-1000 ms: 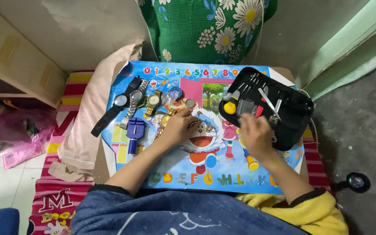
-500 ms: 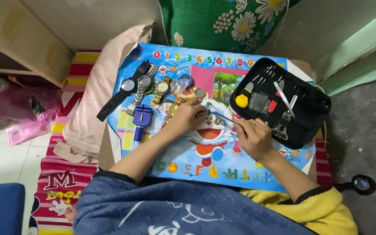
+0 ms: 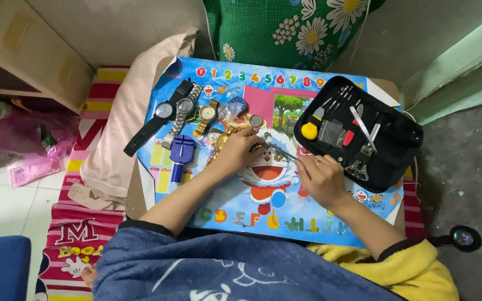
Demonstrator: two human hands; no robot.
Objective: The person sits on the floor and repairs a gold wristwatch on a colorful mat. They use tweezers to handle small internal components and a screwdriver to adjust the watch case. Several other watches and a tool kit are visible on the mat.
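Observation:
On a small table covered by a bright cartoon mat (image 3: pixel 319 223), my left hand (image 3: pixel 240 149) pinches a gold watch (image 3: pixel 222 141) against the mat. My right hand (image 3: pixel 320 177) grips a thin metal tool (image 3: pixel 279 150) whose tip points at the watch under my left fingers. Both hands sit close together over the cartoon figure in the middle of the mat.
Three more watches lie at the mat's top left: a black one (image 3: pixel 157 116), a silver one (image 3: pixel 182 111), a gold one (image 3: pixel 206 116). A blue tool (image 3: pixel 181 150) lies below them. An open black tool case (image 3: pixel 364 131) sits at the right. A beige cloth (image 3: pixel 121 128) hangs left.
My right hand has left the tool case and come down left with a thin tool toward my left hand. The camera view has shifted.

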